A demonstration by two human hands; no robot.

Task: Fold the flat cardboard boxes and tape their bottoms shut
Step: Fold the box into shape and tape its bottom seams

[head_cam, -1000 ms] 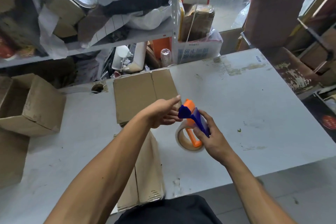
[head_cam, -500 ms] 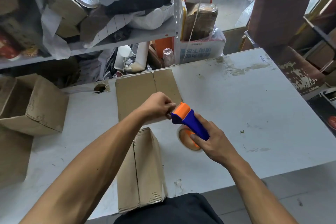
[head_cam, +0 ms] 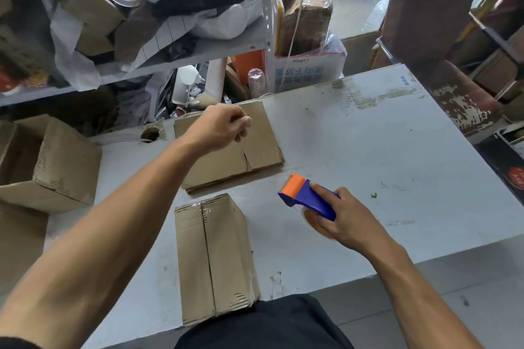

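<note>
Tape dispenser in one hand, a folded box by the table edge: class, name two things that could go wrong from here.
1. The folded box reaches the table's near edge against the person's body, so a nudge might tip it off.
2. The right hand holds the tape dispenser above the table; its cutting end points toward the left arm and could scratch it.
</note>
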